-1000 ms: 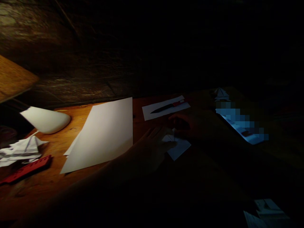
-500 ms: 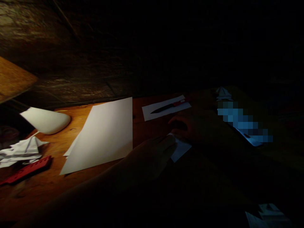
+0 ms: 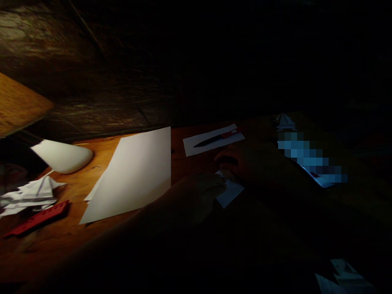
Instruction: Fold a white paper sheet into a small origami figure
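While working small folded white paper [image 3: 230,192] between left hand [image 3: 196,196] and right hand [image 3: 239,161], pinning it against wooden desk [image 3: 180,141]. Holding both hands half curled, left fingers [image 3: 214,183] lying on paper's near edge; grip strength lost in shadow, cannot tell. Showing dark-bladed knife [image 3: 212,139] on white slip [image 3: 196,149] just beyond right hand, large white sheet [image 3: 131,175] left of hands, folded paper model [image 3: 30,196] and red ruler [image 3: 38,218] farther left.

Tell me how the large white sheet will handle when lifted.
The large white sheet looks like thin paper, so it is probably light and floppy, sagging if lifted by one edge. Lying flat on the wooden table, it would likely slide when pushed.
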The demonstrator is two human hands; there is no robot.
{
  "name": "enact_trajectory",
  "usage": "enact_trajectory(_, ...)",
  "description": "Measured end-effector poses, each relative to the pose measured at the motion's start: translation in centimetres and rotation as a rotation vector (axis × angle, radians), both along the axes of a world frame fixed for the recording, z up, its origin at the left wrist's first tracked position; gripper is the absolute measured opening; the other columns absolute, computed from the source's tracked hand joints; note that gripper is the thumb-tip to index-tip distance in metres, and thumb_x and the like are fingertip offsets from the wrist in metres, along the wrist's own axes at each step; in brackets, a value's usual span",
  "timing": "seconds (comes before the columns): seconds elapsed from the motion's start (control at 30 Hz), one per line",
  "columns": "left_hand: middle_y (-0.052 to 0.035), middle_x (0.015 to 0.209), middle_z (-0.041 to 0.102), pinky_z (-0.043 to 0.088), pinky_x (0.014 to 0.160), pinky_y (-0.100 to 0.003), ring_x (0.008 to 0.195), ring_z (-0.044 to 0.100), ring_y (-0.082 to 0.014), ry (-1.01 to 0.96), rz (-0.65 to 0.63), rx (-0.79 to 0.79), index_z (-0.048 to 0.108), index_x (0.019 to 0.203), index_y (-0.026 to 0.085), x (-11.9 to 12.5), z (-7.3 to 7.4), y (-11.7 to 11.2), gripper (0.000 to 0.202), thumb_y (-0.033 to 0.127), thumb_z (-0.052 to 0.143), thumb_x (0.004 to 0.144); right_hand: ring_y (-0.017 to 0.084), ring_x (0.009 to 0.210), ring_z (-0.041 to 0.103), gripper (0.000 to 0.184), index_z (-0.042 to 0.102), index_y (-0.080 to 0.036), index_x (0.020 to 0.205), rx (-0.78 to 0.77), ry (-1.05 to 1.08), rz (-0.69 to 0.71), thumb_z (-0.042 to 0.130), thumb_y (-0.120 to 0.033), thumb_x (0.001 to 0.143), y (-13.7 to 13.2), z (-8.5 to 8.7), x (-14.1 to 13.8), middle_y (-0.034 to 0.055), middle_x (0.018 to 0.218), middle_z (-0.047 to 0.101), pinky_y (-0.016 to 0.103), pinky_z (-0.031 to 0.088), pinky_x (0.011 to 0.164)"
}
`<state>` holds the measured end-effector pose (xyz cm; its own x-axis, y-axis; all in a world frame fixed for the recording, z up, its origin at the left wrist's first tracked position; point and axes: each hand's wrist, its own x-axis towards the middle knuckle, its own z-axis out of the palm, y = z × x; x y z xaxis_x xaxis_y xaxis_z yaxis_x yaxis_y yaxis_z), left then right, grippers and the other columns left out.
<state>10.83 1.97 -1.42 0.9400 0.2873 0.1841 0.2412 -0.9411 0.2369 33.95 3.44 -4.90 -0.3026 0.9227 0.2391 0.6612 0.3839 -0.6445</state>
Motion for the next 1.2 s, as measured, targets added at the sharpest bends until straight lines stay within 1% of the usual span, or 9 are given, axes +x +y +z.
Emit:
enact_trajectory(0.13,-0.0125,0.125,0.067,0.058,0.099,-0.043,0.119,0.063,-0.0254,-0.076,-0.046,-0.021,0.062,0.12,0.015,0.0,-0.5,0.5,0.036,0.006,0.049,0.088,0.02,0.092,0.064,0.026,0.074,-0.026,0.114,-0.002,-0.015,-0.02,0.068,-0.027,0.089,0.0,0.0,-0.2,0.0048,0.103,0.069,0.033,0.044,0.079)
enact_trajectory(0.23,-0.0145,0.135,0.061,0.056,0.103,-0.044,0.126,0.059,-0.0269,-0.074,-0.059,-0.018,0.06,0.125,0.013,-0.2,-0.9,0.7,0.04,0.006,0.049,0.087,0.02,0.089,0.065,0.029,0.071,-0.021,0.117,-0.011,-0.003,-0.029,0.066,-0.025,0.089,0.0,0.3,0.1,0.006,0.102,0.071,0.031,0.046,0.076)
enact_trajectory(0.33,-0.0148,0.144,0.055,0.059,0.098,-0.04,0.125,0.06,-0.0261,-0.013,-0.034,-0.017,0.055,0.134,0.014,-0.5,-1.0,0.5,0.045,0.008,0.048,0.09,0.02,0.09,0.066,0.025,0.071,-0.019,0.115,-0.019,0.013,-0.072,0.059,-0.023,0.094,0.0,1.1,0.4,0.0078,0.104,0.075,0.031,0.048,0.076)
enact_trajectory(0.47,-0.0155,0.138,0.059,0.06,0.094,-0.041,0.12,0.062,-0.0271,0.01,-0.006,0.053,0.056,0.132,0.014,-0.5,-0.4,-0.1,0.04,0.01,0.048,0.092,0.021,0.094,0.068,0.024,0.071,-0.019,0.113,-0.01,-0.01,-0.098,0.056,-0.022,0.095,-0.1,1.6,0.8,0.009,0.109,0.076,0.032,0.049,0.08)
enact_trajectory(0.63,-0.0123,0.12,0.066,0.057,0.092,-0.038,0.108,0.062,-0.0236,0.01,-0.023,-0.002,0.055,0.132,0.013,-0.2,0.5,0.0,0.04,0.008,0.045,0.094,0.021,0.095,0.068,0.024,0.071,-0.02,0.114,-0.013,0.012,-0.023,0.06,-0.024,0.093,0.0,1.4,1.4,0.0069,0.11,0.076,0.031,0.049,0.081)
enact_trajectory(0.73,-0.0113,0.11,0.065,0.056,0.086,-0.037,0.1,0.061,-0.0238,0.043,-0.001,0.001,0.059,0.125,0.013,-0.1,0.6,0.1,0.033,0.009,0.047,0.095,0.021,0.092,0.068,0.022,0.073,-0.02,0.109,-0.05,-0.009,0.078,0.067,-0.028,0.089,-0.3,2.6,2.0,0.0053,0.105,0.075,0.031,0.048,0.08)
enact_trajectory(0.87,-0.0107,0.107,0.064,0.055,0.086,-0.038,0.1,0.058,-0.0237,0.024,0.035,0.058,0.062,0.119,0.012,-0.1,0.2,0.0,0.026,0.011,0.048,0.098,0.022,0.094,0.067,0.033,0.073,-0.022,0.11,-0.137,-0.054,0.181,0.075,-0.042,0.084,-0.8,4.1,2.5,0.0054,0.108,0.074,0.032,0.048,0.079)
enact_trajectory(1.0,-0.0119,0.114,0.064,0.054,0.094,-0.041,0.11,0.058,-0.0262,0.013,0.052,0.104,0.064,0.118,0.012,-0.3,0.0,0.1,0.025,0.013,0.05,0.097,0.021,0.094,0.066,0.027,0.073,-0.019,0.104,-0.12,-0.038,0.303,0.077,-0.035,0.081,-0.4,3.5,2.6,0.0061,0.103,0.07,0.033,0.048,0.082)
enact_trajectory(1.2,-0.0122,0.119,0.066,0.059,0.086,-0.04,0.101,0.063,-0.0253,0.07,0.031,0.158,0.066,0.115,0.012,-0.3,0.2,0.2,0.025,0.015,0.051,0.094,0.021,0.088,0.065,0.021,0.072,-0.019,0.098,-0.103,-0.085,0.247,0.077,-0.03,0.08,0.2,2.7,2.6,0.0055,0.098,0.069,0.032,0.047,0.078)
